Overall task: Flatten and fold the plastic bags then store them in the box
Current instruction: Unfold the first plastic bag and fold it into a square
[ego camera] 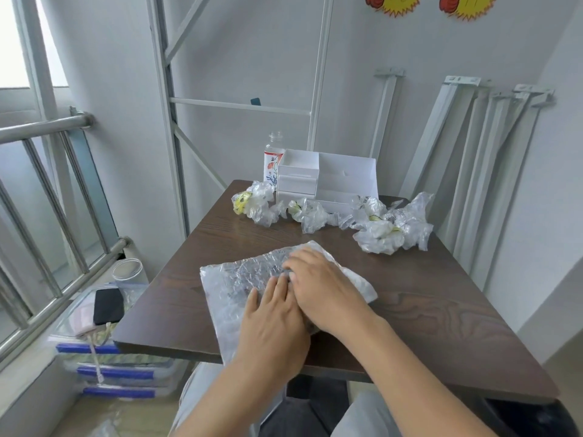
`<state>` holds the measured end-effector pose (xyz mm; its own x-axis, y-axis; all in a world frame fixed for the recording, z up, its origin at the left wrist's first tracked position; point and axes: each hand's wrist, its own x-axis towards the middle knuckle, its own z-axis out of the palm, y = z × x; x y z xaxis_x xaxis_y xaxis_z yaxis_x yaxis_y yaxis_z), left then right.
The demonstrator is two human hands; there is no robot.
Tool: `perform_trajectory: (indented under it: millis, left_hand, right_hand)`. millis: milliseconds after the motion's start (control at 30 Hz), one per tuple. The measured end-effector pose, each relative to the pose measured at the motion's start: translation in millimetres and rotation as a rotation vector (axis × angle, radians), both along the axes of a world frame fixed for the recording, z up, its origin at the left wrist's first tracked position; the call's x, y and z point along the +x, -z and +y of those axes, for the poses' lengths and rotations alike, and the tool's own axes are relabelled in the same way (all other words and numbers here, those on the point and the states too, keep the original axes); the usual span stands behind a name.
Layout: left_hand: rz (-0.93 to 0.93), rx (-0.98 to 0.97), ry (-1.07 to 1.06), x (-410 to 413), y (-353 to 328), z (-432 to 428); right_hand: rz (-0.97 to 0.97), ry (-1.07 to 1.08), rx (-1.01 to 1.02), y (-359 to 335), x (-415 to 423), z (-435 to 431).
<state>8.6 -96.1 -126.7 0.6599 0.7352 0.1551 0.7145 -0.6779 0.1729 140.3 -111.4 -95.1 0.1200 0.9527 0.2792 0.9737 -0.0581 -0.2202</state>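
Observation:
A clear plastic bag [233, 279] lies spread flat on the dark wooden table [441, 310], its near end hanging over the front edge. My left hand [274, 323] presses flat on the bag's near middle with straight fingers. My right hand [318, 285] lies palm down just beside it, fingers stretched over the bag's centre. Several crumpled clear bags sit at the table's far side, one at the left [252, 203], one in the middle [307, 214] and a bigger heap at the right [394, 227]. The white box [344, 178] stands behind them with an open top.
A bottle [273, 156] with a flowered label stands left of the box. White metal rails [467, 159] lean on the wall at the right. Left of the table, stacked clear bins [123, 370] carry a black phone [108, 305] and a clear jar [129, 272].

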Motion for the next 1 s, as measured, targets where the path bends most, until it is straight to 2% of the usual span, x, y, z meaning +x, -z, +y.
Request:
perform_trajectory:
  millis: [67, 200, 500, 767, 900, 1000]
  left_hand:
    - [0.012, -0.049, 0.007, -1, 2, 1]
    - [0.026, -0.063, -0.003, -19, 7, 11]
    - [0.094, -0.106, -0.094, -46, 5, 82]
    - [0.167, -0.088, 0.183, -56, -7, 138]
    - [0.128, 0.11, 0.254, -48, -11, 108]
    - [0.018, -0.098, 0.481, -44, -16, 60]
  right_hand:
    - [0.06, -0.018, -0.153, 13, 9, 9]
    - [-0.045, 0.009, -0.354, 25, 35, 1]
    - [-0.024, 0.132, -0.441, 17, 64, -30]
    - [0.06, 0.284, -0.371, 23, 34, -77]
    - [0.149, 0.289, -0.311, 20, 29, -87]
    - [0.23, 0.286, -0.28, 18, 34, -83]
